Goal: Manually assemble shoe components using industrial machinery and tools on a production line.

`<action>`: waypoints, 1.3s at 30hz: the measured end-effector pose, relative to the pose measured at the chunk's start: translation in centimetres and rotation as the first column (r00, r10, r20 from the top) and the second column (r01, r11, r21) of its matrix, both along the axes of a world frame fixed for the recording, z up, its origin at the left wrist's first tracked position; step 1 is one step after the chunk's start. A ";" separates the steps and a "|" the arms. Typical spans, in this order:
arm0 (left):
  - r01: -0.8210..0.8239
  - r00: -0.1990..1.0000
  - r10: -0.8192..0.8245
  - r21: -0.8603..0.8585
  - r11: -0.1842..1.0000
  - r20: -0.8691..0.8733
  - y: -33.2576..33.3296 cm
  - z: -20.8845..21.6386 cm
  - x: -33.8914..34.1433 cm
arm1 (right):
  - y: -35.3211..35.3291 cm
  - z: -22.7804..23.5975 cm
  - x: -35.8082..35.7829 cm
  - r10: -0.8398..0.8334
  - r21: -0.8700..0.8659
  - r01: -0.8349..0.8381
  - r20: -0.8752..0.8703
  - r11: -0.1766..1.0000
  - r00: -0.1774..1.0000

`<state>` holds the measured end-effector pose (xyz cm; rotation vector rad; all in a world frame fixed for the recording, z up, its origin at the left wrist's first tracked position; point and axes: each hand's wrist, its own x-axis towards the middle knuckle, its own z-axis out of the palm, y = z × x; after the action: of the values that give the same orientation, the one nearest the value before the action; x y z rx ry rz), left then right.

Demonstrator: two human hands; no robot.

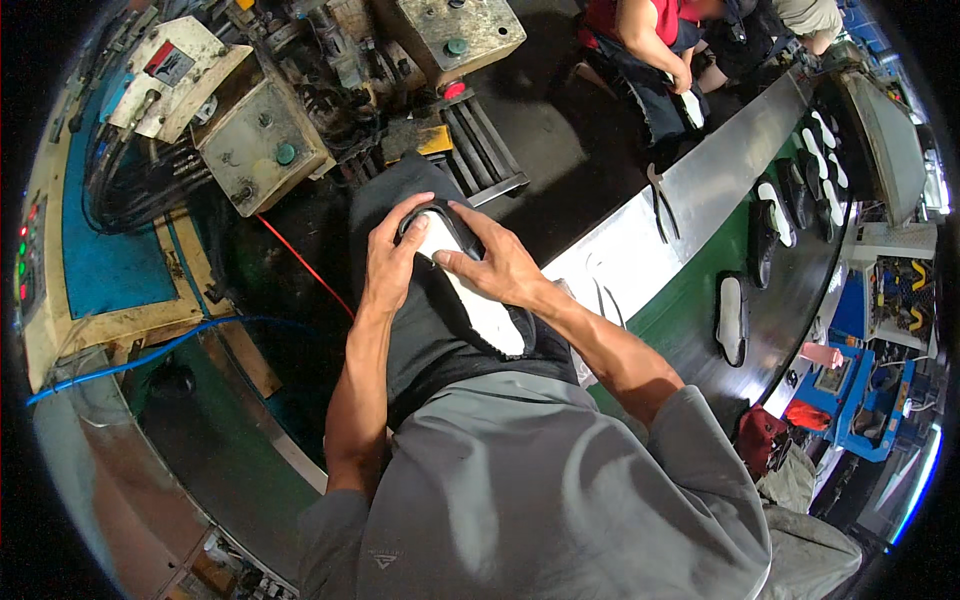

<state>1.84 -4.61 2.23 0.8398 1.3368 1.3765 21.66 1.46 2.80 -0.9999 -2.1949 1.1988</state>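
Observation:
A black shoe upper with a white sole board [482,305] rests on my lap, its white underside facing up. My left hand [391,250] wraps round the far end from the left, with the thumb on the edge. From the right, my right hand [494,262] grips the same end, its thumb pressed on the white board and its fingers over the black side. The near end of the upper lies against my dark trousers. What my fingers touch beneath the upper is hidden.
At far left stands a greasy machine with control boxes [265,140]. To the right, pincers [662,203] lie on a metal ledge [720,165] beside a green conveyor [690,280] carrying several similar uppers, including one nearby [732,320]. A co-worker [650,50] sits at the far right, holding another.

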 end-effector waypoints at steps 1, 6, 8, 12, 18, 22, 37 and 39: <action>-0.022 0.999 0.023 0.028 0.999 -0.027 -0.3 0.0 0.0 | -0.1 0.4 -0.1 0.002 -0.004 -0.001 0.006 1.000 1.000; 0.001 1.000 -0.001 0.025 1.000 0.000 -0.2 -0.3 0.3 | 0.8 -0.1 1.5 -0.188 -0.733 -0.082 -0.279 0.675 0.942; 0.026 1.000 -0.026 0.015 1.000 0.015 -0.1 -0.2 0.8 | 0.4 -0.5 1.6 -0.213 -0.741 -0.028 -0.228 0.670 0.950; 0.004 0.997 -0.004 -0.007 1.000 -0.074 0.2 -1.3 1.7 | -0.7 0.2 1.2 -0.066 -0.365 0.063 0.003 0.929 0.998; -0.105 0.994 0.100 -0.116 0.988 -0.046 2.4 -4.0 1.2 | -4.5 4.5 3.3 0.044 0.083 -0.074 0.320 0.994 0.946; -0.138 0.939 0.080 -0.154 0.978 -0.335 3.0 -4.2 -0.2 | -8.0 4.6 6.6 0.082 0.318 -0.265 0.489 0.910 0.868; 0.016 0.706 0.017 0.040 0.999 -0.708 0.8 -3.1 -1.3 | -6.6 2.4 9.3 0.216 0.348 -0.357 0.384 0.867 0.898; 0.049 0.696 -0.046 -0.017 0.999 -0.717 1.2 -3.1 -1.7 | -6.3 2.4 9.3 0.200 0.364 -0.336 0.362 0.869 0.911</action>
<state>0.19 -3.40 -0.89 1.5072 1.8799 1.0209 30.95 -4.80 5.20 -0.7515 -2.7641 0.6421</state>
